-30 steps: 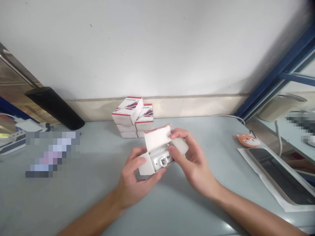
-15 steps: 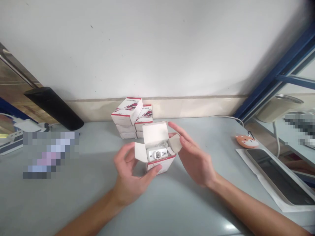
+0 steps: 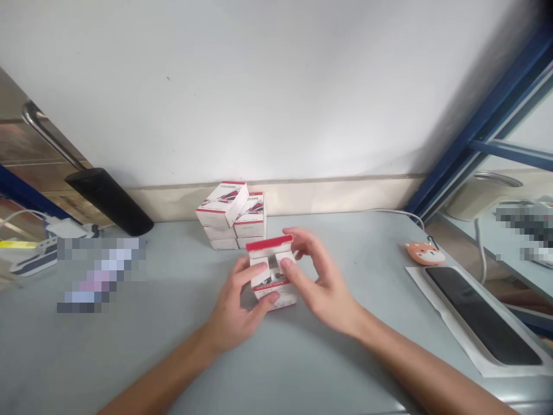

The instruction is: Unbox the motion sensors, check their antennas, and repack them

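head view: a small white-and-red box [image 3: 285,298] is held over the middle of the desk [image 3: 129,351], between its front and back edges; whether its base touches the top i can't tell. the left hand [image 3: 235,317] is grasping the box, thumb across its front and fingers up at the left side flap [image 3: 260,279]. the right hand [image 3: 323,294] has its thumb laid on the right side flap [image 3: 283,255], the other fingers crooked behind the top flap [image 3: 270,245]; whether those fingers grip anything i can't tell from here.

to my eye the step in hand is folding in the side flaps: both lean over the opening, a gap shows between them, and the red-edged top flap stands up at the back. i'd judge the next move calls for keeping the side flaps down while the top flap is brought over and tucked in, with the left hand steadying the box.

by the desk's back edge stands a stack of similar boxes [image 3: 231,215], apart from the hands. toward the right edge a phone [image 3: 481,316] lies on white paper [image 3: 449,316], an orange case [image 3: 425,253] just beyond it.
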`<state>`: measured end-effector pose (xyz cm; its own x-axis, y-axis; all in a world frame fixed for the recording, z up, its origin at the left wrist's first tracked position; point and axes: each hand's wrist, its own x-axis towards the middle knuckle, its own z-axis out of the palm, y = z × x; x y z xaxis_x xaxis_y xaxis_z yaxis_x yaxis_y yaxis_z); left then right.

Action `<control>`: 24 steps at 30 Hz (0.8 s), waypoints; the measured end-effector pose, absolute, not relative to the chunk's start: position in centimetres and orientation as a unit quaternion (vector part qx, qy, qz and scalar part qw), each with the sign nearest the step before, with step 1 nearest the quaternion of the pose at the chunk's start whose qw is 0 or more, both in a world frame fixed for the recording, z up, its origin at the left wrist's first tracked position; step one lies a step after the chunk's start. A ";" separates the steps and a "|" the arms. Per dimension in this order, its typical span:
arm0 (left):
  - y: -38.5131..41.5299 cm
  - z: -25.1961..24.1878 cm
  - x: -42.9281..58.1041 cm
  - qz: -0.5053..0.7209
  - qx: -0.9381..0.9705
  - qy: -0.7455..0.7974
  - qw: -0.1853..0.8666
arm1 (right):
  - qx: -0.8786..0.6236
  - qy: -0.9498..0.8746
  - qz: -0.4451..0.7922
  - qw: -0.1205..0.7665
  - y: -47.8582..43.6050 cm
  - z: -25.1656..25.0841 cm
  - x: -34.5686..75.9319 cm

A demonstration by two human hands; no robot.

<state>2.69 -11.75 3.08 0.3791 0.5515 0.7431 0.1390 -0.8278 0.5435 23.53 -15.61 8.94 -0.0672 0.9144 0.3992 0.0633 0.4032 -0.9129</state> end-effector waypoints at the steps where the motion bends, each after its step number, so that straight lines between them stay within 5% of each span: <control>1: -11.6 2.7 3.0 0.524 0.796 0.215 0.214 | -0.386 -0.651 0.328 0.565 -15.4 8.7 23.7; 6: -10.3 2.2 5.7 0.515 0.780 0.222 0.277 | -0.375 -0.691 0.243 0.569 -13.8 8.1 25.4; 14: -8.2 1.2 8.1 0.588 0.776 0.151 0.170 | -0.366 -0.700 0.220 0.573 -12.6 8.2 27.1; 24: -8.5 2.0 7.0 0.508 0.819 0.205 0.174 | -0.349 -0.697 0.216 0.587 -12.2 6.8 27.4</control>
<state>6.97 -8.55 2.03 0.4010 0.5113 0.7601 0.1590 -0.8560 0.4919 27.40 -12.24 6.76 -0.0656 0.7411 0.6682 0.2336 0.6625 -0.7117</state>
